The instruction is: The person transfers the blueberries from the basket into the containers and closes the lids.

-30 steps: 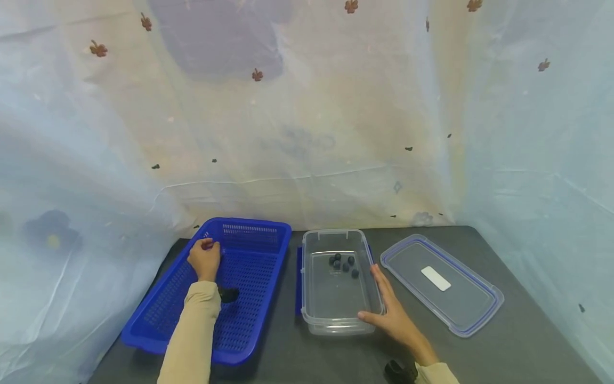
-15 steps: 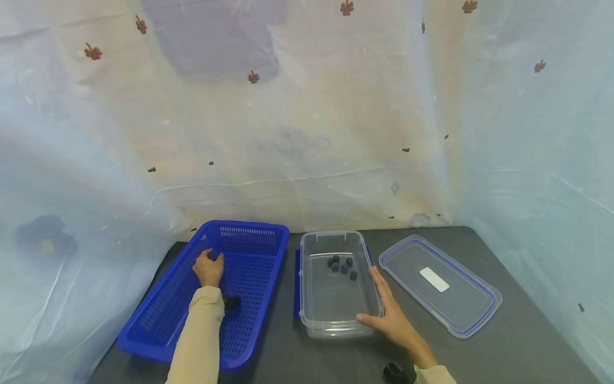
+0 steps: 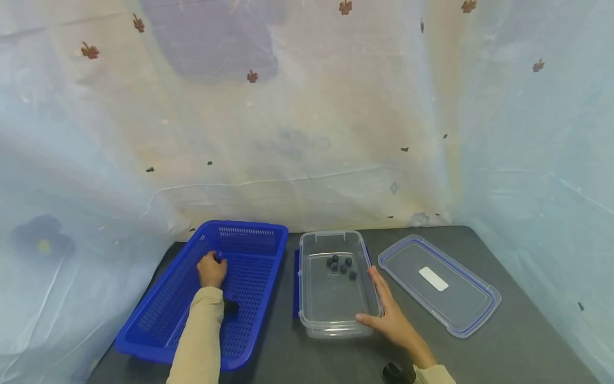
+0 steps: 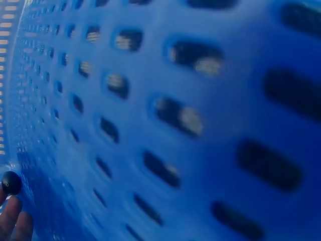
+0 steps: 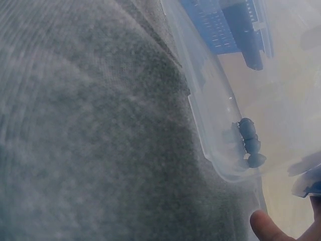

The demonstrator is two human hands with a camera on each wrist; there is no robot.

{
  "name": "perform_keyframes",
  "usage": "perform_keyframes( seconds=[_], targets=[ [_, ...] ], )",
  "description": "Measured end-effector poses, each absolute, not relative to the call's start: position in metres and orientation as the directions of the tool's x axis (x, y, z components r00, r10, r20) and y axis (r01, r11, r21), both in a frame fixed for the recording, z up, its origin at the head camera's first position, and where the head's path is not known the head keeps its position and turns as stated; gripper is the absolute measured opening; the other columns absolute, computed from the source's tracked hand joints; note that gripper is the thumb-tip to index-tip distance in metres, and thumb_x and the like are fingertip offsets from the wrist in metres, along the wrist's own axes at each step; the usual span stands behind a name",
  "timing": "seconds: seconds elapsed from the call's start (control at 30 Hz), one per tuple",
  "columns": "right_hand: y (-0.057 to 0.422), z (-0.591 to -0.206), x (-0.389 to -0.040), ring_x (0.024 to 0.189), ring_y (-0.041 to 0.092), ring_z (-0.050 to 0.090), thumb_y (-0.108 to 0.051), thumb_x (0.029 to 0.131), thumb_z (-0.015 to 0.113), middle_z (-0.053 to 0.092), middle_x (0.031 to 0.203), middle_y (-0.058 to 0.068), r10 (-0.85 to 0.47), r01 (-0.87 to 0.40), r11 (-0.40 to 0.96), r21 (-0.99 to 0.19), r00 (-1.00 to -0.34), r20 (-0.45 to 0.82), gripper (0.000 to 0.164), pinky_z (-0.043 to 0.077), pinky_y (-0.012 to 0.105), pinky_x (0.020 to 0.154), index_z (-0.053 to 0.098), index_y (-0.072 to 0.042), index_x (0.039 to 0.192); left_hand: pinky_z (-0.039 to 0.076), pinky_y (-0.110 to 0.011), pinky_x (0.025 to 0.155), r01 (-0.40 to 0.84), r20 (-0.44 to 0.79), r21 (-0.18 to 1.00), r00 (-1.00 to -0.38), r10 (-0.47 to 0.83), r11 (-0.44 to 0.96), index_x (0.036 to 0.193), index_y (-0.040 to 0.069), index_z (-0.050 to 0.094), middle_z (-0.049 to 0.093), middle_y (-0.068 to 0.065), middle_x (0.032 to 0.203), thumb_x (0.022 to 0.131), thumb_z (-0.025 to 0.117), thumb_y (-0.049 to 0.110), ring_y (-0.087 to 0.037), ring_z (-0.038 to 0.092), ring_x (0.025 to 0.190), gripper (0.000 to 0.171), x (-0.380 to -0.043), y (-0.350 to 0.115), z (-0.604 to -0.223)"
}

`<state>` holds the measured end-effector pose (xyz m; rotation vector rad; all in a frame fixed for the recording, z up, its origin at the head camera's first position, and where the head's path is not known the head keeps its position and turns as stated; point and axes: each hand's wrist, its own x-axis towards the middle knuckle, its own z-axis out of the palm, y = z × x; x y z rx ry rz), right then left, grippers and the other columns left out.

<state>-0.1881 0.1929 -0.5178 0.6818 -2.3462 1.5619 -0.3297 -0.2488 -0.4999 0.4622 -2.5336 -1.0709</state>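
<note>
My left hand [image 3: 212, 270] reaches into the blue slotted basket [image 3: 256, 266], near its far left side. Its fingertips pinch a small dark blueberry [image 4: 11, 183], seen at the left edge of the left wrist view. My right hand [image 3: 390, 317] rests against the near right corner of a clear plastic container [image 3: 326, 298], thumb at the near rim and fingers straight along the right side. Several blueberries [image 3: 343, 269] lie loose on the container's floor, towards the far half; some also show through its wall as dark berries [image 5: 250, 140] in the right wrist view.
A clear lid [image 3: 460, 304] with a blue seal and a white label [image 3: 434, 279] lies flat right of the container. A blue clip flap [image 3: 296, 282] hangs at the container's left side. Patterned sheeting [image 3: 307, 122] hangs behind the dark table [image 3: 503, 352].
My left hand has moved down into the basket and slightly right, its fingers turning downward. The right hand stays on the container, which has not moved.
</note>
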Motion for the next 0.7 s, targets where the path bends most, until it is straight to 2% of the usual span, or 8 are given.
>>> perform_keyframes(
  seconds=[0.1,0.3,0.47,0.7],
  targets=[
    [0.1929,-0.5179,-0.1885,0.141,0.044,0.008,-0.016,0.072,0.082,0.007,0.16,0.016,-0.248,-0.502,0.313,-0.806,-0.863,0.44,0.107,0.01,0.073,0.1,0.014,-0.002,0.154,0.034,-0.057,0.101,-0.16,0.186,0.722,-0.892,-0.411,0.673,0.124,-0.02,0.05,0.049,-0.04,0.122,0.086,0.06,0.0,-0.053,0.043,0.119,0.043,-0.3292,-0.2493,-0.5007],
    [0.1932,-0.518,-0.189,0.141,0.045,0.008,-0.016,0.072,0.081,0.007,0.158,0.024,-0.252,-0.504,0.308,-0.807,-0.861,0.442,0.107,0.01,0.072,0.099,0.014,-0.002,0.154,0.033,-0.059,0.1,-0.146,0.196,0.703,-0.9,-0.388,0.696,0.118,-0.021,0.053,0.046,-0.04,0.116,0.085,0.059,0.0,-0.054,0.042,0.116,0.04,-0.3301,-0.2514,-0.5037],
    [0.1933,-0.5176,-0.1889,0.141,0.045,0.007,-0.016,0.073,0.081,0.006,0.158,0.022,-0.252,-0.498,0.304,-0.812,-0.864,0.436,0.107,0.01,0.073,0.099,0.014,-0.003,0.154,0.035,-0.059,0.098,-0.153,0.184,0.69,-0.908,-0.376,0.708,0.114,-0.022,0.054,0.046,-0.039,0.113,0.084,0.058,-0.003,-0.054,0.043,0.113,0.036,-0.3313,-0.2525,-0.5051],
    [0.1933,-0.517,-0.1887,0.141,0.045,0.007,-0.016,0.072,0.082,0.006,0.158,0.024,-0.252,-0.493,0.305,-0.814,-0.867,0.43,0.107,0.01,0.073,0.099,0.014,-0.003,0.154,0.036,-0.06,0.095,-0.133,0.227,0.678,-0.898,-0.378,0.723,0.106,-0.02,0.056,0.051,-0.04,0.106,0.077,0.056,-0.011,-0.055,0.045,0.109,0.03,-0.3305,-0.2538,-0.509]
  ],
)
